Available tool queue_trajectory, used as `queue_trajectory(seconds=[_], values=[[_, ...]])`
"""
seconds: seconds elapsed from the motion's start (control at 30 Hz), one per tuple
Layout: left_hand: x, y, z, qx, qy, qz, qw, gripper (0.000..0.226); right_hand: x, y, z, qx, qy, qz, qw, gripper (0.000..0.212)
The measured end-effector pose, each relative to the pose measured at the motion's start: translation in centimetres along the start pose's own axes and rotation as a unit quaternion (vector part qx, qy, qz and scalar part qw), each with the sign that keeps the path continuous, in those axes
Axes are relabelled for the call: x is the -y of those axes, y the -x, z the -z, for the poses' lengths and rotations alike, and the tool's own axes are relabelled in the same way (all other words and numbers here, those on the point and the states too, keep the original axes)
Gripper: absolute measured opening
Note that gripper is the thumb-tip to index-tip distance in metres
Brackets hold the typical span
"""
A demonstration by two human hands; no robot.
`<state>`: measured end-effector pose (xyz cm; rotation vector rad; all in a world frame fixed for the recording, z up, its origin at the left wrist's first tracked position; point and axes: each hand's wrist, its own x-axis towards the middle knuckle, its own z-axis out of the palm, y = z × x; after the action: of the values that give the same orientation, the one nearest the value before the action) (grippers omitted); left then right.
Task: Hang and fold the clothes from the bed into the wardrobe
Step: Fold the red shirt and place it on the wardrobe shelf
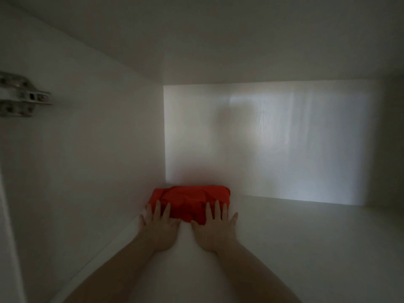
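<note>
Inside the dim white wardrobe (87, 149), a folded red garment (190, 200) lies on the shelf (295, 241) in the back left corner. The left hand (158, 226) and right hand (215, 227) press it with fingers spread flat. Best to push evenly, then lift straight off so the folds hold.

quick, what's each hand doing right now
Left hand: open, straight fingers pressing on the red garment.
Right hand: open, fingers flat on the same garment.
</note>
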<state>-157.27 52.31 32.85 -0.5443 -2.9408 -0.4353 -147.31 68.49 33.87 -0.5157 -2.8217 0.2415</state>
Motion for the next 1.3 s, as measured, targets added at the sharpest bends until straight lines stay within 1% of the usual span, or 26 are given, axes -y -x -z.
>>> queue_trajectory(seconds=[0.07,0.17,0.37,0.43,0.53,0.67,0.8,0.9,0.97,1.03,1.1,1.17,1.23,1.27,1.3], values=[[0.2,2.2,0.6,0.01,-0.017,-0.003,1.0,0.076,-0.3,1.4,0.5,0.03,0.021,0.004,0.999,0.089],[0.0,5.6,2.0,0.046,-0.037,-0.013,0.998,0.076,-0.4,4.0,1.7,0.079,0.035,0.006,0.996,0.088],[0.5,13.3,4.8,0.121,-0.058,-0.061,0.989,0.076,0.0,11.9,4.2,0.136,0.027,0.036,0.99,0.081],[1.0,15.6,5.0,0.125,-0.057,-0.076,0.988,0.076,0.2,14.8,5.0,0.145,0.021,0.048,0.988,0.08],[1.2,18.3,5.2,0.11,-0.054,-0.091,0.988,0.075,0.5,19.1,6.3,0.149,0.011,0.062,0.987,0.079],[1.5,20.5,5.3,0.102,-0.029,-0.11,0.988,0.073,0.3,24.9,6.7,0.127,0.007,0.075,0.989,0.075],[1.4,21.3,6.1,0.076,0.025,-0.113,0.99,0.068,0.6,28.0,6.1,0.04,0.009,0.05,0.998,0.073],[1.8,22.6,6.0,0.048,0.053,-0.12,0.99,0.064,1.4,28.4,6.1,0.011,0.01,0.036,0.999,0.07],[2.1,24.0,5.7,0.015,0.051,-0.138,0.989,0.063,1.8,28.8,6.1,-0.008,0.001,0.023,1.0,0.068],[1.9,25.6,5.5,-0.037,0.056,-0.157,0.985,0.063,2.0,30.1,5.9,-0.035,-0.008,0.015,0.999,0.066],[1.2,27.7,5.6,-0.063,0.088,-0.164,0.98,0.069,2.0,32.3,5.8,-0.045,-0.006,0.018,0.999,0.07],[0.7,30.2,5.5,-0.06,0.116,-0.178,0.975,0.072,2.1,35.3,5.9,-0.041,-0.06,0.011,0.997,0.075],[0.3,33.2,5.1,-0.04,0.16,-0.21,0.964,0.069,2.2,39.3,6.6,-0.04,-0.161,-0.029,0.986,0.077],[0.1,34.9,5.0,-0.023,0.203,-0.23,0.952,0.063,2.0,41.7,7.0,-0.044,-0.197,-0.051,0.978,0.077],[-0.4,36.7,4.9,-0.001,0.254,-0.253,0.933,0.053,1.7,44.5,7.5,-0.051,-0.211,-0.08,0.973,0.075]])
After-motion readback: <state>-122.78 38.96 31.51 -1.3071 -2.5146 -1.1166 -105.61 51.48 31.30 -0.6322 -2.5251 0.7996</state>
